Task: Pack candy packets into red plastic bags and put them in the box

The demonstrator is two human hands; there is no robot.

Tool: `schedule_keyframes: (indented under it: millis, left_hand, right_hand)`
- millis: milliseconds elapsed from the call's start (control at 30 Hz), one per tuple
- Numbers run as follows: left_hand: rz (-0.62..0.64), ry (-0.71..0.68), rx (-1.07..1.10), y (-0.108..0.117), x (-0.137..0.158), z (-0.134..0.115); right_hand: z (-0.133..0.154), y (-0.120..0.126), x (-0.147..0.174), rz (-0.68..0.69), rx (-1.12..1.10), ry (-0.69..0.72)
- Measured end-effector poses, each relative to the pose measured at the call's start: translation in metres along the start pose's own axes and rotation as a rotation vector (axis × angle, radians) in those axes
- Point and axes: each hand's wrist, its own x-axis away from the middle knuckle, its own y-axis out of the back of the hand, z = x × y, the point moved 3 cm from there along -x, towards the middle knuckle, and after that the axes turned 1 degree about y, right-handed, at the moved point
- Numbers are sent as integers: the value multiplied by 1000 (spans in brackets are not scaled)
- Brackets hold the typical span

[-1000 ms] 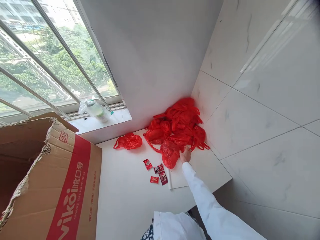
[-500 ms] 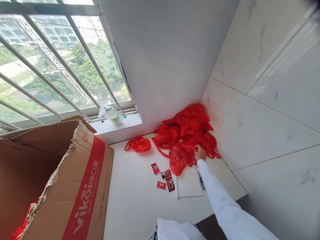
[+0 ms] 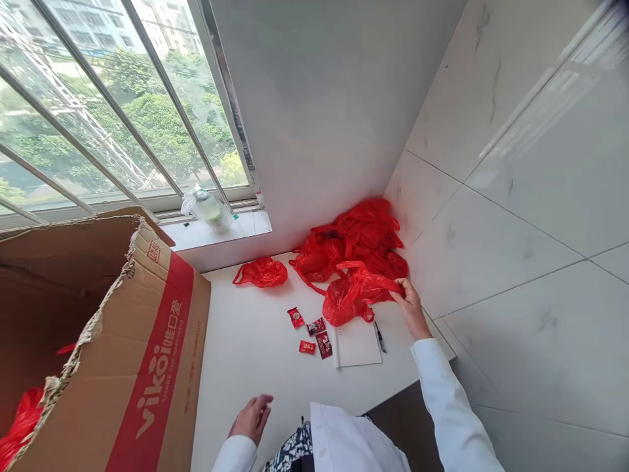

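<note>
At the right of the white table, my right hand [image 3: 411, 307] pinches the edge of a red plastic bag [image 3: 346, 295] and pulls part of it taut. This bag looks filled at its lower left and lies against a heap of red plastic bags [image 3: 363, 229] in the corner. Low at the front of the table hovers my left hand [image 3: 251, 417], fingers apart and holding nothing. Several small red and dark wrapped packets [image 3: 316, 326] lie between the hands, beside a white notepad [image 3: 358, 346] that the bag partly covers.
A tall open cardboard box [image 3: 162, 341] stands at left, with red plastic inside. One separate red bag [image 3: 265, 272] rests near the back wall. A black pen [image 3: 379, 337] lies right of the notepad. On the windowsill stands a container in a clear bag [image 3: 209, 210].
My right hand has moved right, drawing the bag's edge out from the heap. My left hand has come into view at the bottom. The camera's view has shifted slightly.
</note>
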Motion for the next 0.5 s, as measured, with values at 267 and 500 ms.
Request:
schedule_keyframes:
  millis: [267, 500]
  left_hand:
    - [-101, -30, 216, 10, -45, -26]
    - [-29, 243, 209, -27, -1, 54]
  right_hand:
    - [-27, -129, 143, 584, -354, -412]
    - [-67, -198, 207, 691, 407, -223]
